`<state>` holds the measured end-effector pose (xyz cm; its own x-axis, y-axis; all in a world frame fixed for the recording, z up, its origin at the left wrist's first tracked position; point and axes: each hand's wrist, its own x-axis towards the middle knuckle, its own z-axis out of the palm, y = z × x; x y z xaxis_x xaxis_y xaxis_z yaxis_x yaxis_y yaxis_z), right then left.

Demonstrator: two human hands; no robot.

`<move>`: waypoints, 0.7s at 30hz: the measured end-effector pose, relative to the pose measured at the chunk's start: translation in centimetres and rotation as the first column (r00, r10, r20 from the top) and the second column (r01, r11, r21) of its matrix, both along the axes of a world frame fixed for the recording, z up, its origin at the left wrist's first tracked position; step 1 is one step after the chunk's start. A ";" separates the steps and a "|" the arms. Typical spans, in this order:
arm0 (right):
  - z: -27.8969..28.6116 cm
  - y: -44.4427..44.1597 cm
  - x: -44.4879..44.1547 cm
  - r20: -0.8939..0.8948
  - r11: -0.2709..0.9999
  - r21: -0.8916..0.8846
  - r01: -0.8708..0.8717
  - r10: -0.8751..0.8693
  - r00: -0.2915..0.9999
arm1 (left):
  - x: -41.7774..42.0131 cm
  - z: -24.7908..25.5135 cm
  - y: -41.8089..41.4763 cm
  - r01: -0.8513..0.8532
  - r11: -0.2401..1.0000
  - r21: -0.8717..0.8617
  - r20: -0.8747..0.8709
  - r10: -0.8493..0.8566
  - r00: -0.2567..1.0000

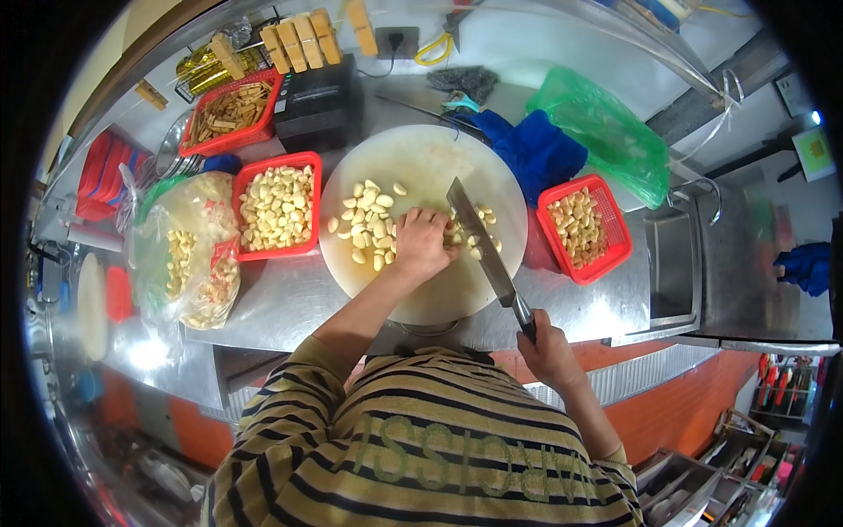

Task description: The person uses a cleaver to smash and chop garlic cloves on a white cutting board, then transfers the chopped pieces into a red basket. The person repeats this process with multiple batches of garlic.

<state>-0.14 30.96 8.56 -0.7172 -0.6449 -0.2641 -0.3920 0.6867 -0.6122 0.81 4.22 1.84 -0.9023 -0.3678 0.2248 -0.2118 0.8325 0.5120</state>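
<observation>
A round white cutting board point(435, 283) lies in front of me with peeled garlic cloves on it. My right hand point(548, 349) grips the dark handle of a kitchen cleaver point(484, 244), whose long blade slants across the board's right half. Bent fingers of my left hand point(423, 242) press on garlic cloves just left of the blade; the palm hides part of them. Left of that hand is a loose pile of whole cloves point(369, 224). Several more pieces point(487, 214) lie along the blade's right side.
Red plastic baskets of garlic stand left point(315, 197) and right point(616, 253) of the board. Clear plastic bags of cloves point(197, 263) sit farther left. Behind are a blue cloth point(540, 148), a green plastic bag point(606, 132), a black device point(319, 105) and a basket of clothespins point(230, 141). A sink point(672, 263) is at right.
</observation>
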 end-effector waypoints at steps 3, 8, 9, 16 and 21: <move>0.5 0.0 0.1 0.020 1.000 0.008 -0.016 0.015 1.000 | 0.1 -0.7 -0.7 0.022 0.998 0.058 -0.048 -0.019 0.999; 0.9 0.2 0.2 -0.028 0.999 0.017 -0.048 0.049 0.998 | 0.3 -0.9 -0.6 0.027 0.997 0.068 -0.115 -0.019 0.993; 1.0 0.2 0.1 -0.026 0.997 0.036 -0.062 0.063 0.998 | 0.3 -0.9 -0.7 0.027 0.997 0.067 -0.119 -0.019 0.993; 2.0 -0.1 -0.7 0.041 0.986 0.099 -0.133 0.129 0.991 | 0.2 -1.5 -1.0 0.042 0.997 0.068 -0.146 -0.032 0.989; -0.8 -2.4 -0.7 0.017 0.991 0.073 -0.116 0.115 0.993 | 0.4 -1.6 -1.5 0.089 0.990 0.105 -0.141 -0.074 0.987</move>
